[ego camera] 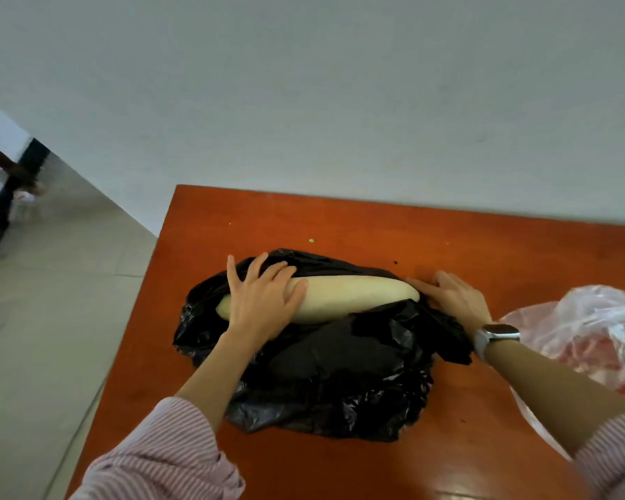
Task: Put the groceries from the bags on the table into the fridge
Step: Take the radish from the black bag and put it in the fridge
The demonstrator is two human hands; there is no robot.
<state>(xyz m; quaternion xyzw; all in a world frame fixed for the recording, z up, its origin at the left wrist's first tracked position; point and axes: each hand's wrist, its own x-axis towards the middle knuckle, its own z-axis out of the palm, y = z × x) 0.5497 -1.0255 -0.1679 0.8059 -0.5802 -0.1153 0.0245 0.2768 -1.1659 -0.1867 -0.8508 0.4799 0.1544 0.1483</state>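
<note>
My left hand (264,301) lies flat on the pale gourd (354,295); my right hand (451,297) presses the black bag (340,373), fingers straight.

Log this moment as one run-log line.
left hand: resting on white radish | right hand: on black bag | stage: unbagging

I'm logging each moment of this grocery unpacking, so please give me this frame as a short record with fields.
surface: orange table
black bag: crumpled, lying open on the table
pale long vegetable: lying on the black bag
left hand: fingers spread over the vegetable's left part
right hand: at the vegetable's right end, on the bag
clear bag: right, reddish contents
fridge: not in view
</note>
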